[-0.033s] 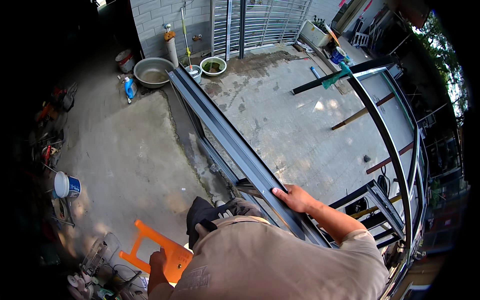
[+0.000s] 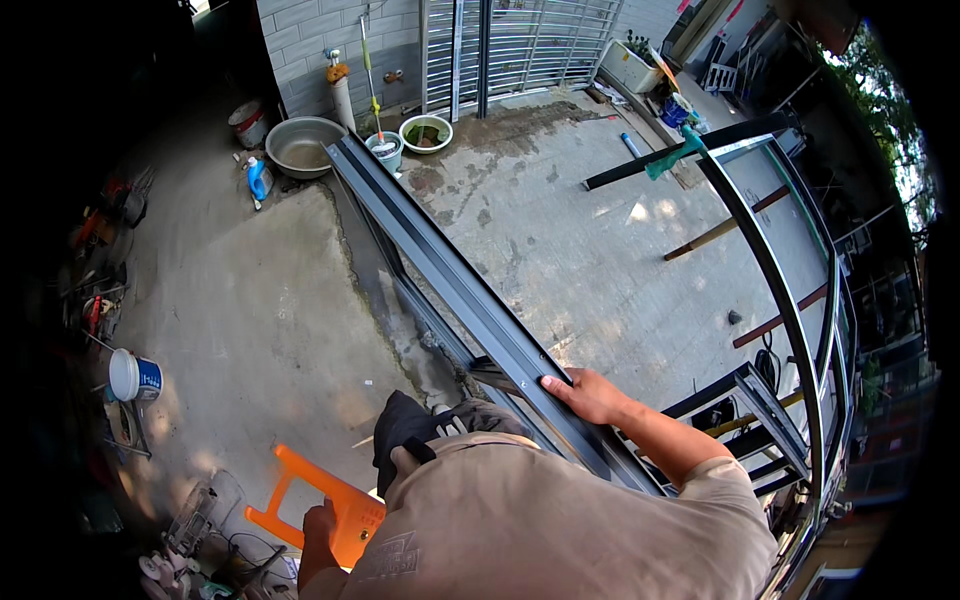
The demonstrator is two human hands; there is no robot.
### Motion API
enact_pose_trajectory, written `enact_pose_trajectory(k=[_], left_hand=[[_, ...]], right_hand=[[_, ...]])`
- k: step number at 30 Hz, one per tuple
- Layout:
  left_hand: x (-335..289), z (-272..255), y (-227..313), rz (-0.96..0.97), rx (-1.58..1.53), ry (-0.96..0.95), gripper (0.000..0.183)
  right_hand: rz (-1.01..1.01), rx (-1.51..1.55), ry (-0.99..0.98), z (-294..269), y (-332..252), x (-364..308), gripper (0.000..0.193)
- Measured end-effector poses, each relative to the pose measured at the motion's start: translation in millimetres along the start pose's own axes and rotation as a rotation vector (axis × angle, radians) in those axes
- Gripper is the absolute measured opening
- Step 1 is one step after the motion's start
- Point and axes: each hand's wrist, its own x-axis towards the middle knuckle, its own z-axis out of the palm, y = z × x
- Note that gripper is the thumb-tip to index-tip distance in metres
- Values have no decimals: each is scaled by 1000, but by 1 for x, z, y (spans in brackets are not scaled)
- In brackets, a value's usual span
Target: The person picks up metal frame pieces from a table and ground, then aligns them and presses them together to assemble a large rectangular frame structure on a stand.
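Observation:
My right hand (image 2: 592, 396) is closed over the edge of a long dark-grey metal frame (image 2: 440, 268), its thumb on the upper face. The frame slants from beside my body to the far left. Low on the left, my left hand (image 2: 318, 522) grips an orange plastic stool (image 2: 352, 512), seen as a flat side with two legs and a crossbar. Part of the stool is hidden behind my shirt, and the left fingers are only partly visible.
A grey basin (image 2: 303, 135), a green mop bucket (image 2: 385, 148) and a blue bottle (image 2: 259, 180) stand at the far left. A curved black metal frame (image 2: 765, 255) rises on the right. A white bucket (image 2: 125, 375) lies left; tools and cables clutter the lower left.
The orange stool has shifted slightly right and down with my left hand. The long frame's far end appears a little further left. My right hand keeps its hold.

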Motion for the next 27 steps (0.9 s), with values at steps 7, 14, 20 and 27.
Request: enact_pose_trajectory(k=[7,14,20,27], left_hand=[[97,-42,50,76,19,-181,89],[178,-121,122,196,-25,-120,91],[215,-229,206,144,13,-59,91],[241,-307,333,64,20,59,91]], right_hand=[[-96,-60,-110,-56,-116,114,81],[-278,-120,-162,-117,-229,199,81],[-422,-186,-188,-197,-290,274,83],[-625,-275,-283,-289,-332,385,90]])
